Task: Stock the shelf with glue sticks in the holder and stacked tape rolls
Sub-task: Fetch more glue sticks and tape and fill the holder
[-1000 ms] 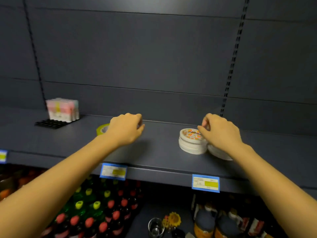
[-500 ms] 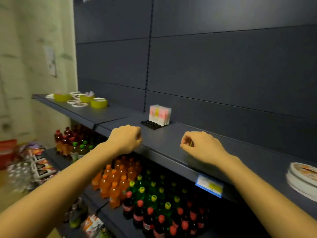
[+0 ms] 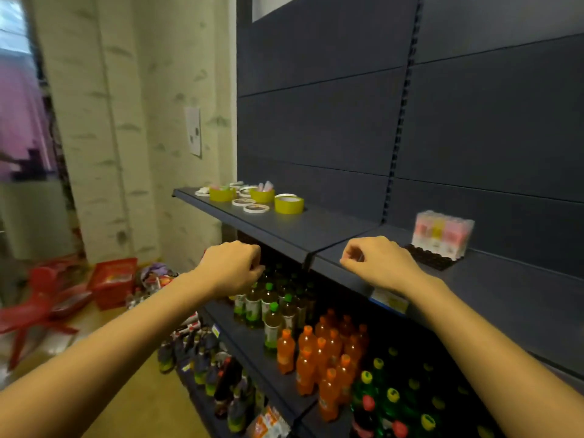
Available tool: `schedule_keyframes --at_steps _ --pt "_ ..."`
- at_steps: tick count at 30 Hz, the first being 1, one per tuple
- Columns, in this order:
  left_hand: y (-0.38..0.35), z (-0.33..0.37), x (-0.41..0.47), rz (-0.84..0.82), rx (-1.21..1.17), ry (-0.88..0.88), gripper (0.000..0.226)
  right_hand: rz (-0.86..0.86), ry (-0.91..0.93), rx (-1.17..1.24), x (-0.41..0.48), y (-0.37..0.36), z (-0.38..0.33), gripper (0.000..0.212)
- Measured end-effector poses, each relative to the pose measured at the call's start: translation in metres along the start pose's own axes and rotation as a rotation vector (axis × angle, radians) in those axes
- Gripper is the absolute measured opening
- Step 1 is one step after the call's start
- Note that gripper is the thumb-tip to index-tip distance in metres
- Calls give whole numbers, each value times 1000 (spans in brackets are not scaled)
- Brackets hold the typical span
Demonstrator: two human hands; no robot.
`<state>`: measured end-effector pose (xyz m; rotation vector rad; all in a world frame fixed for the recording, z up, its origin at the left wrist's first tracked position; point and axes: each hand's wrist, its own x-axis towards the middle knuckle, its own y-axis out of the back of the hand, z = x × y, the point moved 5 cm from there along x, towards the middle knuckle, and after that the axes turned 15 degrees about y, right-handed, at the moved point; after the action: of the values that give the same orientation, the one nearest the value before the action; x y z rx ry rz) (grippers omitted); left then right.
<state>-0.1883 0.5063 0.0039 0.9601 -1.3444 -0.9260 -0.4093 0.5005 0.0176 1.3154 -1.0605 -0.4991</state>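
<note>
The left hand (image 3: 232,267) and right hand (image 3: 376,263) hover curled, holding nothing (apparently) — free for the loose tape rolls (image 3: 289,204) lying unstacked.

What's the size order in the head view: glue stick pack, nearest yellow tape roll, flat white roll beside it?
Largest first:
glue stick pack, though nearer the camera
nearest yellow tape roll
flat white roll

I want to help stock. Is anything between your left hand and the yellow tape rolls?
Nothing visible is in the way. Only bare shelf top lies between the left hand and the nearest yellow tape roll.
</note>
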Motion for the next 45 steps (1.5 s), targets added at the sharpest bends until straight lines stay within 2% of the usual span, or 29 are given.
schedule_keyframes --at_steps 6,12,22,27,31,35,39,42,45 --pt "-14 -64 40 -11 3 37 33 -35 0 13 74 -26 -25 18" --pt "-52 -96 97 -29 -45 53 34 -83 9 -21 150 -63 -30 21" --pt "-115 -151 246 -1 -75 91 28 -168 -40 -101 315 -121 6 25" --pt "-137 -187 311 -10 -116 123 29 -211 -125 -119 392 -151 32 39" --pt "-153 -206 350 -35 -124 120 28 -262 -229 -85 427 -174 45 49" --pt "-168 -215 388 -41 -139 101 29 -271 -300 -68 452 -190 53 48" --pt "-183 -215 429 -68 -125 51 33 -300 -391 -194 468 -201 58 43" --pt "-193 -213 459 -101 -130 19 39 -347 -426 -194 474 -200 62 40" --pt "-206 -208 487 -152 -165 -4 48 -278 -457 -231 470 -188 64 38"
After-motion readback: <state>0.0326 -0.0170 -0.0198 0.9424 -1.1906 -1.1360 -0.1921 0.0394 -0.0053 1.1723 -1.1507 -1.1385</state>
